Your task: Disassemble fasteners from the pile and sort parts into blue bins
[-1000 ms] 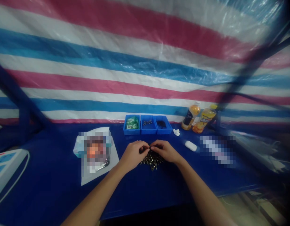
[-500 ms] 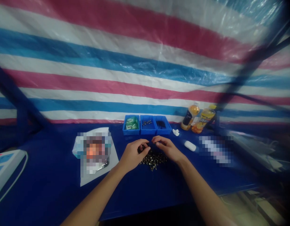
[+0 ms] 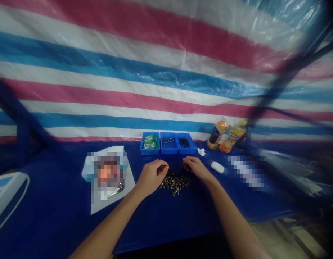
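A pile of small shiny metal pieces, like screws, lies on the blue table between my arms. At the pile's upper left, my left hand is closed in a pinch, thumb against fingertips; whatever it holds is too small to make out. My right hand is beyond the pile on the right, its fingers curled together, and their contents are hidden. Behind the hands stand three blue bins: the left bin with green-wrapped pieces, the middle bin with small metal parts, the right bin with dark bits.
Two drink bottles, one dark-labelled and one yellow-capped, stand at the back right. Nearer are a crumpled tissue and a white case. Left lies a paper sheet with a bag; a white box is farther left.
My hands have moved apart, the right one shifting a little to the right. My left fingers have closed into a pinch, and the right fingers are curled tighter.
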